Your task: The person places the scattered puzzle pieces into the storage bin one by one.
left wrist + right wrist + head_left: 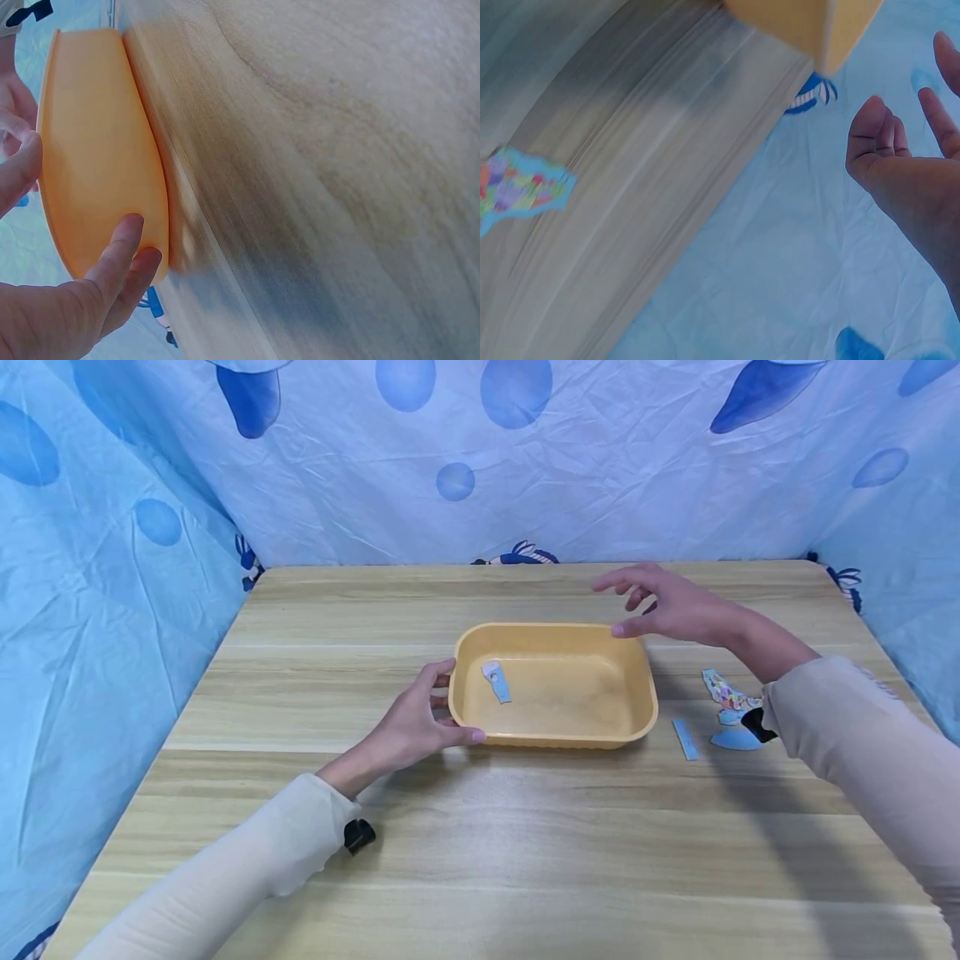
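A yellow plastic basin (pixel 555 739) sits on the wooden table. One small cut-out piece with a light-blue body and a pale end (pixel 497 683) lies inside it, toward the left. My left hand (pixel 412 718) holds the basin's left end, thumb along the near rim and fingers against the outer wall (pixel 97 150). Over the far right corner hovers my right hand (pixel 667 606), its fingers spread and loosely bent, with nothing between them. Its thumb is close to the far rim; whether it touches cannot be told.
Right of the basin lie a light-blue strip (pixel 685 739), a light-blue curved piece (pixel 735 740) and a colourful patterned cut-out (pixel 726 692), partly overlapped by the right sleeve. Blue patterned cloth (pixel 480 452) hangs behind and beside the table (pixel 525 860).
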Motion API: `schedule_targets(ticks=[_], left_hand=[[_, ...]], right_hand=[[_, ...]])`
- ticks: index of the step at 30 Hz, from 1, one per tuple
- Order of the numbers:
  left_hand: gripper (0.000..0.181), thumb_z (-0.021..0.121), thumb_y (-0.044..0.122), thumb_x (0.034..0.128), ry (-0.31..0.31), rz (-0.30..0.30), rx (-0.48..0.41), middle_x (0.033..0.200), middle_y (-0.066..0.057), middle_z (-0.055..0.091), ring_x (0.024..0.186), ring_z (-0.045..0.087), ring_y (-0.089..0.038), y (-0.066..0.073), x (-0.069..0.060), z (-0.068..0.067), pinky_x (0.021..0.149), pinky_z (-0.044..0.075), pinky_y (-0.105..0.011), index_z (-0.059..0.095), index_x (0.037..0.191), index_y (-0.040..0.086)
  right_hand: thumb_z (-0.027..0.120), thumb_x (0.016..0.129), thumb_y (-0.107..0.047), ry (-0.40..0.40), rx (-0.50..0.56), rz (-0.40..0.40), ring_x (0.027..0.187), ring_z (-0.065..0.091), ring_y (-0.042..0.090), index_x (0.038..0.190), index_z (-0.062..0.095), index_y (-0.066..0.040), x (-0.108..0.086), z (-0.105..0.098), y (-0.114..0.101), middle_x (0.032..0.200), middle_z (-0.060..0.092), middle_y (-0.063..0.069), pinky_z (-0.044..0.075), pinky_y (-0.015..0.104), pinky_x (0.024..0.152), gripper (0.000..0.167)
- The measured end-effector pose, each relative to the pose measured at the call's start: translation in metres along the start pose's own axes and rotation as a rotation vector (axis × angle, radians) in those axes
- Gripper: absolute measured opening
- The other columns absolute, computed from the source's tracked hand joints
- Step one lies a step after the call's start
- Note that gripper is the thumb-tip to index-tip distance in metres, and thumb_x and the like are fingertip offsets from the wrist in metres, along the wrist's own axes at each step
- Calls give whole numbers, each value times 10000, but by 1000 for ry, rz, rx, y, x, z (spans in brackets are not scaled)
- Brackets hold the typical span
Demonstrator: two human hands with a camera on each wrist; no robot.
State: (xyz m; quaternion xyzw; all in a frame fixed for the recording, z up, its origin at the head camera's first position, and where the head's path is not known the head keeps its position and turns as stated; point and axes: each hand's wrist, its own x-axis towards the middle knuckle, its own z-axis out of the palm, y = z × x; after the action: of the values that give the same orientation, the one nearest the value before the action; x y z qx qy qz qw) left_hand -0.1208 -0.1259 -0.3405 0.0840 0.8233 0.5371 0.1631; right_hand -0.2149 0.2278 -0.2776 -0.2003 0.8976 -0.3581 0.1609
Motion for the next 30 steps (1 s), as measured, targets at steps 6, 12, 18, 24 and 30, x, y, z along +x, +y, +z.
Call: schedule_targets(ticks=[6, 12, 18, 24, 30], left_hand=[[1070, 900, 141, 658, 1, 3, 5, 1347, -122, 431, 1170, 545, -291, -1, 0, 0, 846, 568, -244, 235, 1496, 111], [1067, 902, 148, 656, 2, 4, 7, 1343, -119, 432, 1165, 546, -289, -1, 0, -1, 846, 568, -244, 241, 1493, 116], [1064, 900, 138, 657, 4, 3, 5, 1340, -118, 433, 1165, 547, -290, -1, 0, -1, 845, 568, -241, 242, 1493, 113], [1059, 898, 137, 661, 4, 4, 9, 1340, -118, 435, 1160, 548, -288, -1, 0, -1, 841, 571, -247, 243, 1493, 114], [1060, 898, 136, 661, 4, 0, 12, 1341, -109, 437, 1155, 550, -275, 0, 0, 0, 839, 572, -248, 242, 1495, 117]], right_hand=[[711, 885, -243, 37, -11, 21, 1184, 404, 305, 1438, 441, -208, -14, -12, 14, 1407, 323, 104, 431, 535, 968, 616], [703, 891, -282, 47, -33, 72, 1209, 394, 335, 1452, 421, -213, -26, -21, 26, 1424, 319, 115, 448, 541, 910, 631], [693, 900, -272, 65, -65, 111, 1213, 388, 341, 1458, 406, -197, -37, -27, 38, 1444, 316, 102, 457, 524, 853, 633], [681, 905, -311, 64, -71, 133, 1211, 388, 340, 1469, 387, -198, -48, -33, 47, 1435, 297, 105, 453, 538, 858, 647], [682, 902, -320, 73, -78, 162, 1204, 411, 362, 1477, 365, -182, -58, -37, 55, 1456, 283, 139, 475, 563, 850, 670]])
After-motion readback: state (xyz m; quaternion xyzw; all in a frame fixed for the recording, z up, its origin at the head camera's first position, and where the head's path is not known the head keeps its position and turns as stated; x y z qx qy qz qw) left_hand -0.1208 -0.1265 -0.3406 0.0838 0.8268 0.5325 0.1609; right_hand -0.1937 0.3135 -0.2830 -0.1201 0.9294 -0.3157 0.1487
